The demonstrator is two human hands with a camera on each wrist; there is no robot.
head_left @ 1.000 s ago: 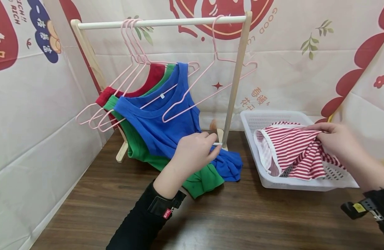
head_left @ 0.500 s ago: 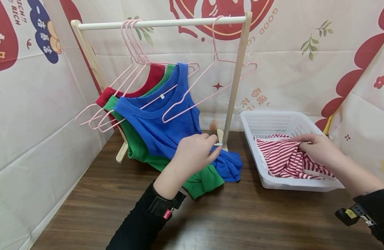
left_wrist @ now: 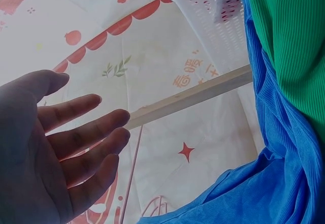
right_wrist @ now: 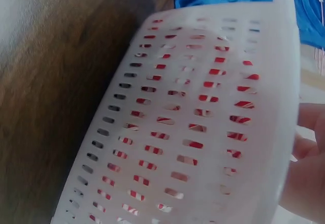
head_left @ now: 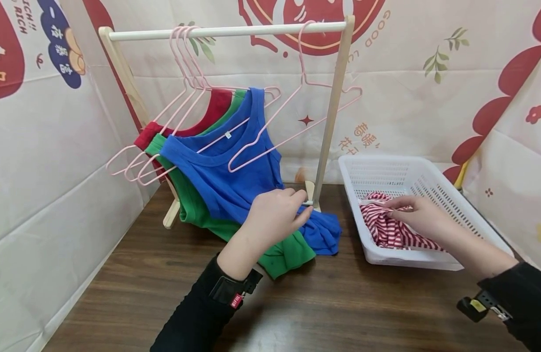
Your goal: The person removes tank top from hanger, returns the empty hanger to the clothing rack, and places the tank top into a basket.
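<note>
My left hand [head_left: 274, 210] is held in front of the blue tank top [head_left: 235, 166], and the left wrist view shows its fingers [left_wrist: 86, 137] loosely spread with nothing in them. Inside the white plastic basket [head_left: 481, 230], the thumb and fingers of my right hand [head_left: 421, 217] pinch a crumpled red-and-white striped garment [head_left: 382, 227] with white trim. In the right wrist view the basket wall [right_wrist: 203, 46] covers most of that garment, whose stripes show through the slots. Green [head_left: 288, 259] and red [head_left: 219, 105] tank tops hang behind the blue one on pink hangers.
A wooden rack [head_left: 336, 107] with a white rail [head_left: 252, 31] stands on the brown tabletop [head_left: 323, 303]. A bare pink hanger [head_left: 292, 142] hangs near its right post. Hems of the blue and green tops trail onto the table. Printed cloth walls [head_left: 428, 112] enclose the back and sides.
My right hand has lowered the striped garment into the basket and shifted left with it; the garment is now bunched deeper near the basket's left side. The left hand has stayed in place.
</note>
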